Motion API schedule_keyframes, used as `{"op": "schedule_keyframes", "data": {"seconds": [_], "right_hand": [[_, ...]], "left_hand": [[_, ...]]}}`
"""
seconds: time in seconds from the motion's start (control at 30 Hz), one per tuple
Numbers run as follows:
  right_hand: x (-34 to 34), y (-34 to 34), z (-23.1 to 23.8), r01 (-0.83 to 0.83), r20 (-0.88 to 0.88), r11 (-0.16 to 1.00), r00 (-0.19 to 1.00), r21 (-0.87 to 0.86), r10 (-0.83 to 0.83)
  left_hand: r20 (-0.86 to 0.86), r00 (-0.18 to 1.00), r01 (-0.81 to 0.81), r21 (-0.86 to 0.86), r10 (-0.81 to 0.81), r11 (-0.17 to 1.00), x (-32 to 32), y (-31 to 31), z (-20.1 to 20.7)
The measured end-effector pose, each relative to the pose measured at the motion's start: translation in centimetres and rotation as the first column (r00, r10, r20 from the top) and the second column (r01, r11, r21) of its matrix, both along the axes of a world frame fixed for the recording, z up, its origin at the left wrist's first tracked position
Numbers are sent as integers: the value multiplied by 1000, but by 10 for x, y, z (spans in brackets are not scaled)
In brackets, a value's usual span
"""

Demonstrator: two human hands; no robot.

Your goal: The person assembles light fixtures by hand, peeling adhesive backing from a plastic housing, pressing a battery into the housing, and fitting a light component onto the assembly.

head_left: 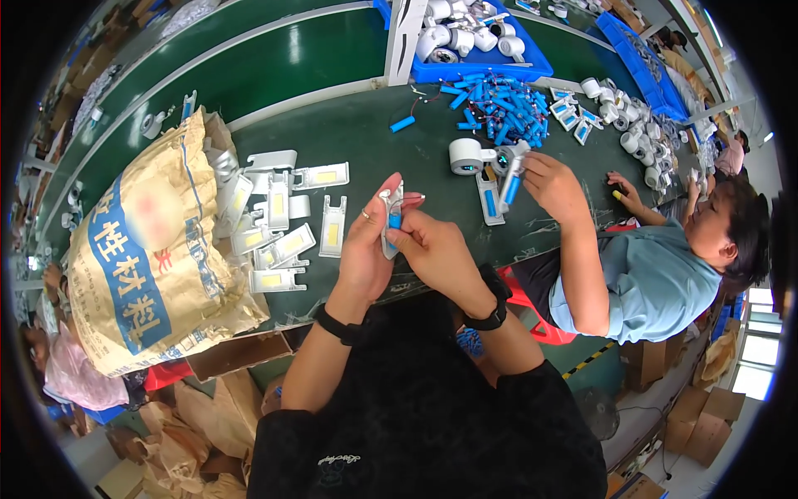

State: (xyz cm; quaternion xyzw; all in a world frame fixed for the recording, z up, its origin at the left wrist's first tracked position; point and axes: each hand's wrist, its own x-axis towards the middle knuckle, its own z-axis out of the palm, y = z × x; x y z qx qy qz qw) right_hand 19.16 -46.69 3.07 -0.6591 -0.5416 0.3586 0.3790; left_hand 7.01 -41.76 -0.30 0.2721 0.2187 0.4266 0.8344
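Note:
In front of my chest my left hand [366, 245] holds a white plastic housing [387, 200] on edge, its fingers raised behind the piece. My right hand [438, 251] pinches a blue cylindrical battery [394, 218] against the housing's inner side; whether it is fully seated I cannot tell. To the left on the green bench lie several loose white housings with yellow panels [293, 243]. Straight ahead, beyond my hands, one blue battery [402, 124] with a thin wire lies apart from the heap of blue batteries [503, 108].
A large paper sack [179, 249] spilling white housings stands at the left. At the back, a blue bin [532, 68] holds round white lamp heads. On the right a co-worker's hand [555, 187] holds a housing with a blue battery, beside a white lamp head [467, 156].

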Motion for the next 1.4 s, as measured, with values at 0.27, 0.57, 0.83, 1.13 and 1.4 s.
{"op": "schedule_keyframes", "data": {"seconds": [0.27,0.57,0.83,1.13,1.4], "right_hand": [[14,-14,-11,134,32,985,990,105,-138],[201,-3,14,631,594,721,474,286,-651],[345,67,-35,819,864,540,405,-197,-300],[266,33,12,477,549,810,598,342,-584],[123,-11,1,151,-529,986,832,-73,-167]], "left_hand": [[59,995,80,62,-84,995,20,2,-5],[-544,830,58,310,127,949,8,-2,-15],[-735,469,340,662,489,668,36,41,-1],[-728,310,538,665,611,519,83,141,-17],[-650,129,504,693,749,516,86,163,-41]]}}
